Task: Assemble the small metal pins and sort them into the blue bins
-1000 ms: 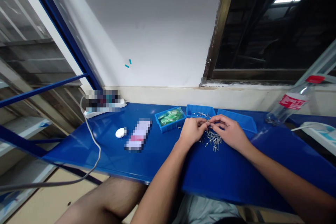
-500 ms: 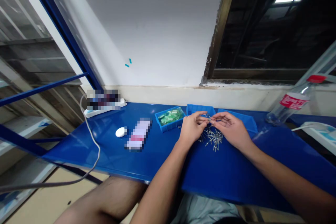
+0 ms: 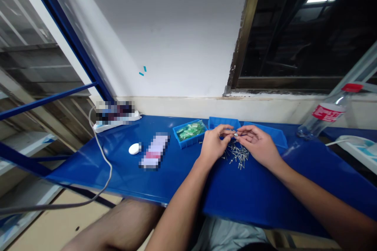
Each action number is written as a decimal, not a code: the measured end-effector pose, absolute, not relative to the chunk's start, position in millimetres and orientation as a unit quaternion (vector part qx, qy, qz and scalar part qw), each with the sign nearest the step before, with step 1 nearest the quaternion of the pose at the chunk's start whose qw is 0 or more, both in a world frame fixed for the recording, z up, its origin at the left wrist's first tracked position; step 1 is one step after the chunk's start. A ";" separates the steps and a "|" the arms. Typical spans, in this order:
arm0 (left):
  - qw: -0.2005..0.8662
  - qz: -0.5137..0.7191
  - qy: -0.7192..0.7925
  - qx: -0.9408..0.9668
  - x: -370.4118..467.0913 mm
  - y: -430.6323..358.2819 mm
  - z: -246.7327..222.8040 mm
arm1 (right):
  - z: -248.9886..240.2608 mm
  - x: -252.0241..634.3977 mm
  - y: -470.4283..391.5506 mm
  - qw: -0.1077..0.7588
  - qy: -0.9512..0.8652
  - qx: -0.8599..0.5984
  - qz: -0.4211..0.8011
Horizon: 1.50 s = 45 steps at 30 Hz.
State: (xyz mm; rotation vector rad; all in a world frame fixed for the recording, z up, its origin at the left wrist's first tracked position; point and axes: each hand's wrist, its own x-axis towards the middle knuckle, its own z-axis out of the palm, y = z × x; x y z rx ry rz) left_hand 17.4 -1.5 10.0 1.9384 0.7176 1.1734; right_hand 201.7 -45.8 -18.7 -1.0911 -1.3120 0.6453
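Over a pile of thin metal pins (image 3: 240,157) on the blue table, my left hand (image 3: 216,141) and my right hand (image 3: 259,143) meet at their fingertips. Small silvery metal pieces (image 3: 235,134) show between the fingertips, too small to make out fully. Both hands are closed in a pinch. Behind my left hand is a blue bin (image 3: 224,121); another blue bin (image 3: 272,133) lies behind my right hand, partly covered by it. To the left of my left hand stands a blue bin (image 3: 182,145) holding green-and-clear small packets (image 3: 190,130).
A clear bottle with a red cap (image 3: 326,113) leans at the right. On the left are a white round object (image 3: 134,149), a blurred-out flat item (image 3: 155,152), a power strip (image 3: 118,121) and a grey cable (image 3: 110,170). A wall stands behind the blue table (image 3: 123,180).
The small silvery piece between the fingertips shows a little more clearly. Both hands stay nearly in place, and the whole view has shifted slightly.
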 end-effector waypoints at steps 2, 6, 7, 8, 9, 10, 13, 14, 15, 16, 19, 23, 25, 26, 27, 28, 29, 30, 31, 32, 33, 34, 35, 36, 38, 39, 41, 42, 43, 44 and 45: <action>0.378 0.450 0.278 0.760 17.4 -1.4 9.4 | -17.5 200.4 -47.6 0.591 -0.592 -0.484 0.256; 0.376 0.428 0.271 0.776 17.8 -1.0 7.3 | -10.1 199.9 -51.5 0.550 -0.648 -0.502 0.158; 0.358 0.420 0.273 0.788 17.7 -0.9 6.6 | -7.9 201.2 -51.9 0.538 -0.658 -0.512 0.125; 0.331 0.409 0.275 0.805 17.6 -0.8 5.7 | -5.9 203.5 -51.8 0.524 -0.665 -0.524 0.090; 0.299 0.393 0.275 0.825 17.4 -0.7 4.5 | -4.5 206.7 -51.2 0.510 -0.669 -0.537 0.054; 0.265 0.373 0.273 0.847 17.2 -0.6 3.0 | -3.9 210.8 -50.0 0.494 -0.673 -0.550 0.019; 0.186 0.299 0.260 0.899 16.7 -0.1 -2.2 | -8.4 226.8 -43.5 0.443 -0.687 -0.573 -0.066; 0.172 0.275 0.260 0.909 16.7 0.1 -3.7 | -11.6 232.3 -41.0 0.424 -0.688 -0.582 -0.089; 0.163 0.253 0.262 0.917 16.6 0.3 -4.9 | -15.2 237.3 -38.6 0.400 -0.689 -0.594 -0.106; 0.157 0.232 0.267 0.922 16.5 0.5 -5.7 | -18.6 241.3 -36.6 0.376 -0.691 -0.605 -0.119; 0.148 0.194 0.275 0.930 15.8 1.8 -5.8 | -25.5 247.5 -33.9 0.324 -0.696 -0.627 -0.130; 0.137 0.190 0.268 0.935 14.7 5.1 -5.3 | -26.6 246.4 -35.1 0.302 -0.694 -0.639 -0.137; 0.134 0.190 0.268 0.935 14.8 6.7 -6.0 | -26.4 244.4 -35.5 0.307 -0.694 -0.635 -0.147; 0.133 0.190 0.268 0.935 15.0 7.4 -6.6 | -26.4 243.2 -35.6 0.313 -0.695 -0.629 -0.151; 0.132 0.192 0.270 0.934 15.2 7.9 -7.2 | -26.4 241.7 -35.8 0.319 -0.699 -0.622 -0.151; 0.129 0.193 0.272 0.934 15.4 8.2 -7.7 | -26.0 240.0 -36.1 0.327 -0.703 -0.613 -0.150; 0.127 0.195 0.275 0.933 15.6 8.4 -8.1 | -25.3 238.0 -36.7 0.336 -0.708 -0.604 -0.149; 0.124 0.198 0.278 0.932 15.8 8.3 -8.2 | -24.2 235.7 -37.6 0.345 -0.712 -0.594 -0.147; 0.123 0.202 0.281 0.930 15.8 8.1 -8.1 | -22.6 233.2 -38.8 0.354 -0.716 -0.584 -0.146; 0.124 0.207 0.285 0.928 15.7 7.7 -7.8 | -20.5 230.4 -40.4 0.363 -0.720 -0.574 -0.144; 0.125 0.213 0.288 0.925 15.5 7.1 -7.2 | -18.2 227.5 -42.2 0.372 -0.724 -0.563 -0.141; 0.126 0.219 0.291 0.923 15.3 6.5 -6.4 | -15.7 224.4 -44.1 0.381 -0.728 -0.553 -0.138; 0.127 0.225 0.294 0.920 15.1 5.9 -5.5 | -13.2 221.3 -46.1 0.389 -0.733 -0.542 -0.132; 0.126 0.230 0.296 0.919 14.9 5.4 -4.7 | -11.0 218.3 -48.0 0.398 -0.737 -0.531 -0.126; 0.117 0.244 0.297 0.916 14.5 5.1 -3.3 | -7.3 212.9 -51.3 0.416 -0.745 -0.510 -0.109; 0.112 0.255 0.296 0.914 14.4 5.2 -2.9 | -6.1 210.6 -52.5 0.423 -0.748 -0.501 -0.099; 0.104 0.284 0.295 0.907 14.3 6.1 -2.7 | -4.8 207.0 -54.1 0.437 -0.750 -0.490 -0.079; 0.104 0.301 0.294 0.901 14.3 6.7 -2.7 | -4.6 205.7 -54.5 0.444 -0.748 -0.489 -0.069; 0.108 0.321 0.294 0.894 14.5 7.2 -2.8 | -4.7 204.6 -54.7 0.448 -0.745 -0.491 -0.058; 0.116 0.342 0.294 0.885 14.7 7.5 -2.8 | -5.1 203.7 -54.8 0.452 -0.741 -0.495 -0.045; 0.127 0.366 0.293 0.874 15.1 7.7 -2.6 | -5.6 203.0 -54.9 0.453 -0.737 -0.501 -0.031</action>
